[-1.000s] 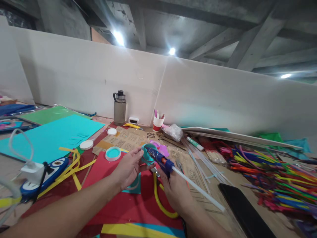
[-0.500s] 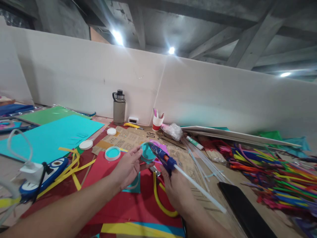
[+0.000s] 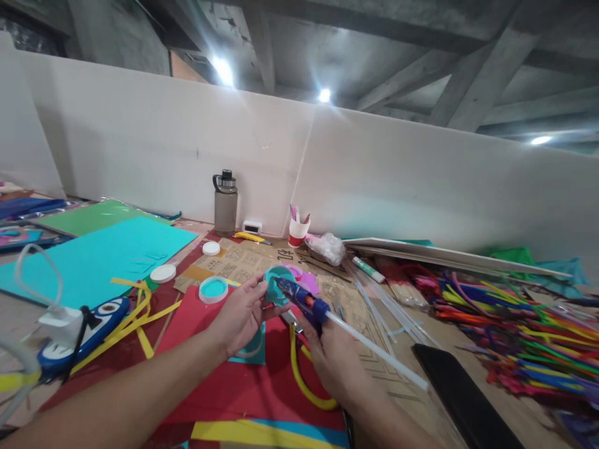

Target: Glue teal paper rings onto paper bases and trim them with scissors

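Between its thumb and fingers my left hand (image 3: 243, 315) holds a round turquoise lid-like piece (image 3: 276, 274), tilted with its hollow side toward me. My right hand (image 3: 334, 352) is closed around a dark blue glue gun (image 3: 311, 305), and a long translucent glue stick (image 3: 379, 352) sticks out of its back. The gun's nozzle is over the inside of the turquoise piece; whether it touches cannot be made out. Below the hands lie red sheets (image 3: 210, 386), a turquoise paper (image 3: 255, 355) with a ring outline, and yellow-handled scissors (image 3: 299, 380).
A white-rimmed lid with a turquoise inside (image 3: 213, 289) lies left of my hands, near white lids (image 3: 163, 273). Behind stand a bottle (image 3: 225, 206) and a cup of pens (image 3: 298, 232). At right are a black phone (image 3: 461, 399) and colourful pipe cleaners (image 3: 528, 330). A power strip (image 3: 84, 337) lies left.
The glue gun's nozzle has moved slightly left and down, further into the turquoise piece. That piece is tilted a little differently in my left hand.
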Motion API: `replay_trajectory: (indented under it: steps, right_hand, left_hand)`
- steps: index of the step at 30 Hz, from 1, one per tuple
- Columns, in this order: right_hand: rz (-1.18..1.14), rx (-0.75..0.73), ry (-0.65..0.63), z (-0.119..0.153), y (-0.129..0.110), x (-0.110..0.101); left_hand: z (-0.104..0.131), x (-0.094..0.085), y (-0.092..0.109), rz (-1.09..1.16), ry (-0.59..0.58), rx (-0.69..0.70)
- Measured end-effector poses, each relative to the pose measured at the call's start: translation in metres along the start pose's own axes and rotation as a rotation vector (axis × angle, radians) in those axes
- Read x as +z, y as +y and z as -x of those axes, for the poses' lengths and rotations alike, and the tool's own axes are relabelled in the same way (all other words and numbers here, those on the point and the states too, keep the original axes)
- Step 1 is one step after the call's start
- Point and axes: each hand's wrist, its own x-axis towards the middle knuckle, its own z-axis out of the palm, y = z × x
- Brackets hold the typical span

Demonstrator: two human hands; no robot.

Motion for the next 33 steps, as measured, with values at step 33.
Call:
replay_trajectory:
  steps: [33]
  right_hand:
    - [0.058, -0.063, 0.001, 0.002, 0.010, 0.001]
  left_hand:
    - [-0.004, -0.006, 0.004, -0.008, -0.035, -0.123]
